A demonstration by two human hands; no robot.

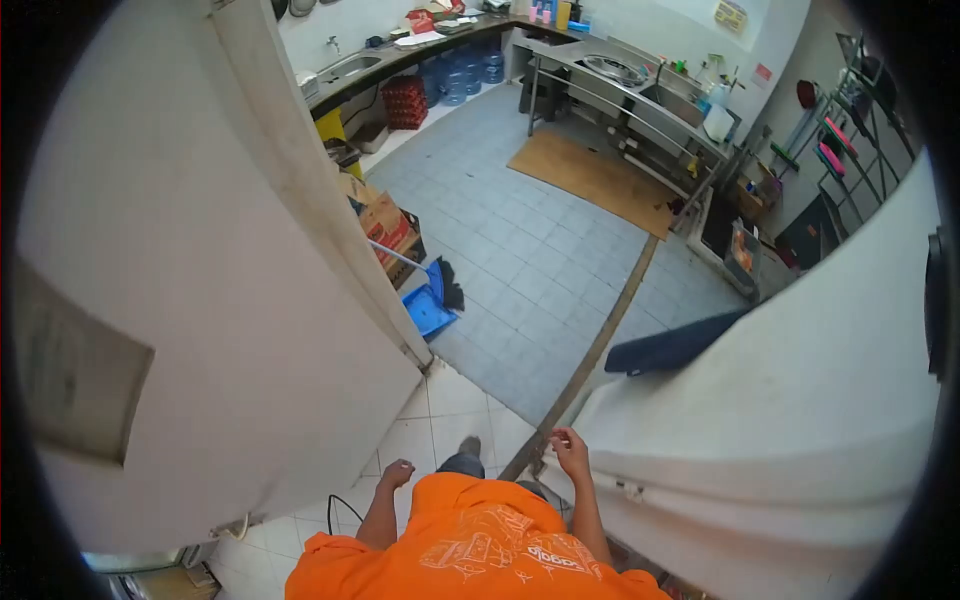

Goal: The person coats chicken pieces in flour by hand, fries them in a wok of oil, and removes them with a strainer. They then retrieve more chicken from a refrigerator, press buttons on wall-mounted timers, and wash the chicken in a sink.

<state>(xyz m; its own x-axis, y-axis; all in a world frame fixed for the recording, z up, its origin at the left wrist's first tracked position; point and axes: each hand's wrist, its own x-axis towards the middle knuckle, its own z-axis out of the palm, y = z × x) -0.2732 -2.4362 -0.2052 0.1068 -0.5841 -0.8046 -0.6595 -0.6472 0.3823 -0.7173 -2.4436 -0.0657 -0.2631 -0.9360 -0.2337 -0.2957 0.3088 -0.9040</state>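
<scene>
My left hand [399,473] hangs low beside the orange shirt [480,540], over the white tiles, with its fingers loosely curled and nothing seen in them. On the other side, my right hand [571,455] is raised near the white surface at the right, its fingers partly bent and apart, holding nothing visible. One shoe [470,446] shows on the white tiles between the hands. Nearest in front are a blue dustpan [428,312] and a broom with dark bristles [452,285], beside the wall's edge.
A wall [220,300] stands at the left. Cardboard boxes [385,225] sit behind its edge. A brown mat [590,180] lies before the steel sink counter [640,90]. Blue water bottles [455,85] stand under the back counter. A dark blue panel [670,342] juts out at the right.
</scene>
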